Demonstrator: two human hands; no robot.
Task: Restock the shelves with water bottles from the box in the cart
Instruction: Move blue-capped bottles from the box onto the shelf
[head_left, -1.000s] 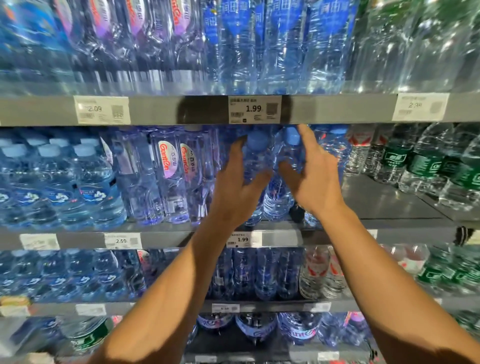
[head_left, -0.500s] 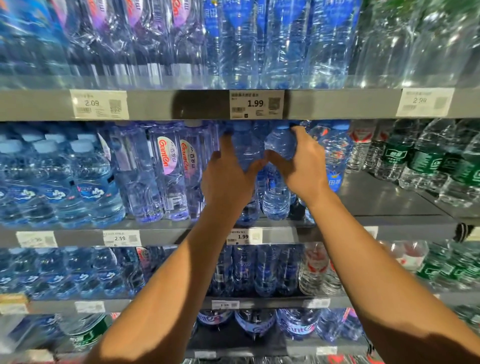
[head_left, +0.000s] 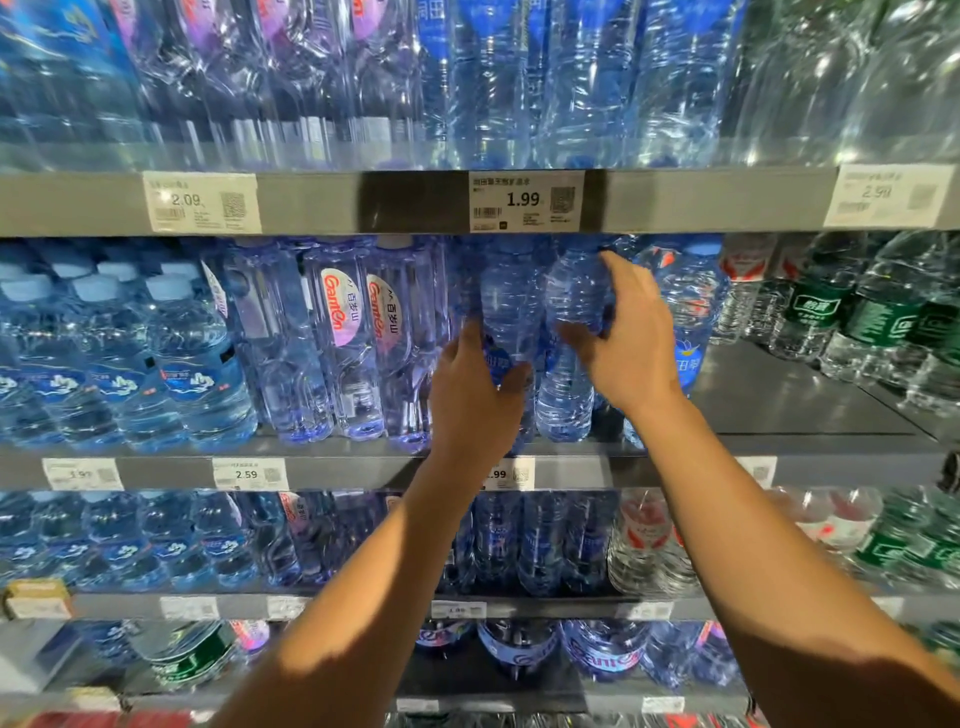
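2 hands, left hand (head_left: 475, 400) and right hand (head_left: 631, 348), each grip 1 water bottle (head_left: 511, 317) upright on the shelf (head_left: 800, 410).

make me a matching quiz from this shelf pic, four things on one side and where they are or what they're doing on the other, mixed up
Things
1. left hand
2. right hand
3. 1.99 price tag
4. green-labelled bottles

Places or states
A. on the edge of the shelf above the hands
B. at the far right of the middle shelf
C. grips the lower part of a clear blue bottle
D. holds the neighbouring bottle higher up, fingers round its upper body

Pairs: 1-C, 2-D, 3-A, 4-B
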